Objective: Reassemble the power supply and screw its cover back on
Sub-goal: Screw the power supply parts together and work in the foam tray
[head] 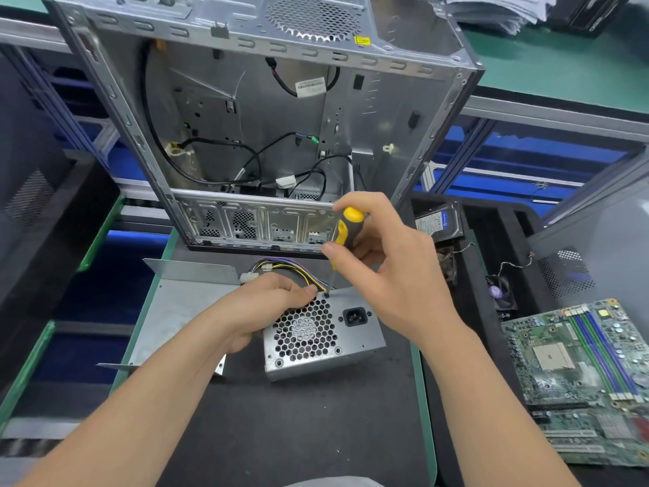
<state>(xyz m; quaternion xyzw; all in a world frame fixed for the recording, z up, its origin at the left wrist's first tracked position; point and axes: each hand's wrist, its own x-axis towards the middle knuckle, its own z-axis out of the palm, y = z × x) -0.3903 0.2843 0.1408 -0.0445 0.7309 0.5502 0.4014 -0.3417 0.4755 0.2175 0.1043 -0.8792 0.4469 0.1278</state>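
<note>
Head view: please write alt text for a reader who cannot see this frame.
A right hand holds a yellow-and-black screwdriver, tip at the top corner of a grey power supply, while the left hand grips it on a dark mat. An open computer case stands behind, and a motherboard lies to the right.

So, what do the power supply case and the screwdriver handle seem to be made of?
Power supply case: apparently bare sheet metal, dull grey, with punched honeycomb holes and folded edges. Screwdriver handle: probably moulded plastic, glossy yellow with dark, possibly rubbery, inserts.
</note>
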